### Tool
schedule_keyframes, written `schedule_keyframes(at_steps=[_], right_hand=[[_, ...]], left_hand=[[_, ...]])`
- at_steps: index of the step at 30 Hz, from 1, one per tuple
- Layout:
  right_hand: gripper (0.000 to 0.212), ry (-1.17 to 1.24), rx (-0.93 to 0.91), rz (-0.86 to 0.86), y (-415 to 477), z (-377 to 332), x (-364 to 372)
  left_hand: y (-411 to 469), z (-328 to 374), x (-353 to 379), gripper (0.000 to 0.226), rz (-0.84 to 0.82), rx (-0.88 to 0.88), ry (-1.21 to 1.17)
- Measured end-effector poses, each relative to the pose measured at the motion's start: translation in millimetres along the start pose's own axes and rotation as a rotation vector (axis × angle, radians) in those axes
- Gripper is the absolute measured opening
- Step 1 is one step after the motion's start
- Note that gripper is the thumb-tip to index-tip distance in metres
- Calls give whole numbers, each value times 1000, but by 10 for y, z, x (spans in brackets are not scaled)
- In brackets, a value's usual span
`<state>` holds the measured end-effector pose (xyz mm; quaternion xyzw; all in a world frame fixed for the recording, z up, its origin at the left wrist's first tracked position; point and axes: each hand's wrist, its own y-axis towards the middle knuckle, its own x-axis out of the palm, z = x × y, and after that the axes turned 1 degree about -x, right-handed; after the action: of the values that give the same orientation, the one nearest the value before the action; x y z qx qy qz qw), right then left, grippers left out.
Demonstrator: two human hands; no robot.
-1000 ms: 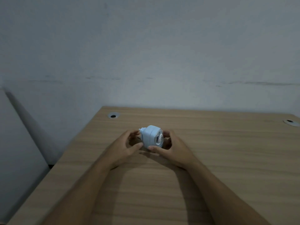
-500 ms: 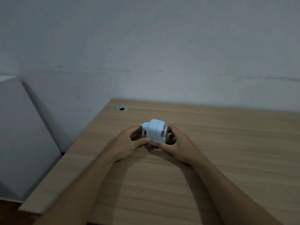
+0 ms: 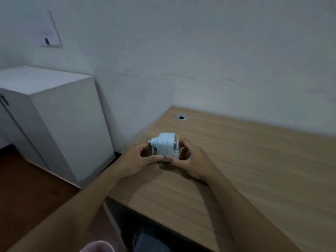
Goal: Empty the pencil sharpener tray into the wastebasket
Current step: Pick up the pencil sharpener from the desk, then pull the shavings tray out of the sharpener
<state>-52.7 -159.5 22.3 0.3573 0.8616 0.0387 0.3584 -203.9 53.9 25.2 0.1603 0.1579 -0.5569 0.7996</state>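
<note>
A small pale blue pencil sharpener (image 3: 165,144) with a clear front part is held between both hands above the left end of the wooden desk (image 3: 254,160). My left hand (image 3: 138,160) grips its left side near the crank, thumb under it. My right hand (image 3: 190,160) holds the right side, where the clear part is, with the fingers curled around it. No wastebasket is in view.
A white cabinet (image 3: 60,113) stands left of the desk against the wall, with dark red floor (image 3: 27,188) in front of it. A cable hole (image 3: 181,117) sits at the desk's far left corner. A pinkish object (image 3: 98,247) shows at the bottom edge.
The view has swung left, bringing the white cabinet and floor into sight. Both hands have lifted the sharpener slightly and carried it toward the desk's left edge.
</note>
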Motion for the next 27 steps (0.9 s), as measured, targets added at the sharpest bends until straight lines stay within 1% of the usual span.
schedule_keyframes(at_steps=[5, 10, 12, 15, 19, 23, 25, 27], right_hand=[[60, -42, -34, -78, 87, 4, 108], [71, 8, 6, -76, 84, 30, 110], [70, 25, 24, -101, 88, 14, 82], [64, 70, 47, -134, 113, 15, 56], [57, 48, 39, -146, 131, 21, 47], [57, 62, 35, -165, 132, 49, 37], [59, 56, 25, -155, 137, 62, 36], [60, 56, 28, -129, 150, 101, 50]], left_hand=[[-31, -117, -77, 66, 65, 24, 89], [-5, -108, -138, 63, 45, 49, 193], [16, -101, -172, 62, 21, 57, 191], [34, -109, -194, 59, -6, 61, 158], [31, -110, -194, 61, -13, 56, 154], [51, -149, -200, 65, -15, 60, 123], [71, -200, -193, 64, 16, 72, 6], [86, -243, -191, 55, 105, 53, -141]])
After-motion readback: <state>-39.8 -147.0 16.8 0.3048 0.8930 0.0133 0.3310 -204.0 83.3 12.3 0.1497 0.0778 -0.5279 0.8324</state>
